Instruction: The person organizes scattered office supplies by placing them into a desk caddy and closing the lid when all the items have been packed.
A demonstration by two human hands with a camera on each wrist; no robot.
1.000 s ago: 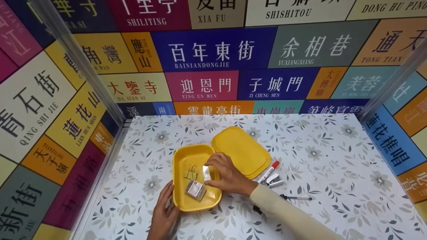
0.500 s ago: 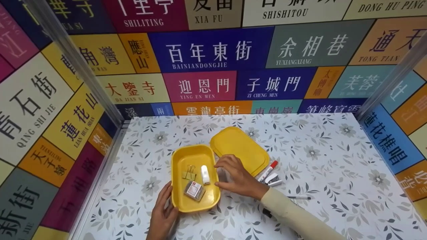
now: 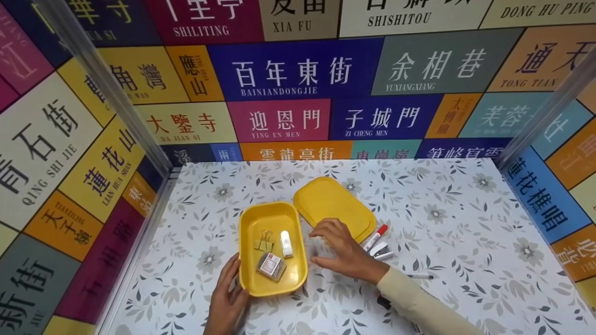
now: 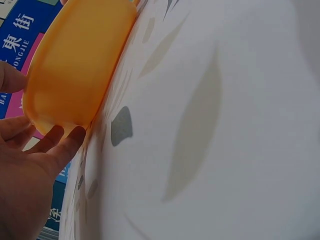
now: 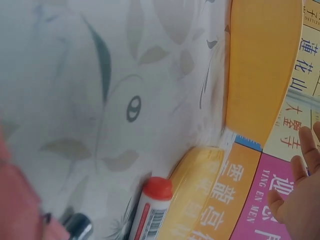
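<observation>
A yellow rectangular plastic box with rounded corners (image 3: 298, 279) stands upright and uncovered on a bench covered in white floral material (image 3: 186, 228). The person's left hand (image 3: 226, 298) touches the outside of the yellow box at its left wall and near corner, fingers fairly straight and spread against the plastic, so its grip is relaxed rather than clenched. The right hand (image 3: 347, 253) hangs just beside the box's right wall, thumb and fingers parted and lightly bent; its grip is released and holds nothing. Inside the box, a gold-coloured binder clip with wire handles (image 3: 264, 245) lies left of a narrow white object with rounded ends (image 3: 285, 243), and a small clear case with a white and red label (image 3: 271, 266) sits tilted nearer the person. A flat yellow lid (image 3: 333, 200) lies beyond the right hand, its edge near the box. Right of that lid rest a white marker with a red cap (image 3: 375, 238) and, beside it, a small white and dark object (image 3: 382, 251). A slim pen (image 3: 423, 277) is partly hidden by the cream sleeve (image 3: 421, 302). Coloured wall panels with large Chinese characters (image 3: 293, 74) rise behind.
</observation>
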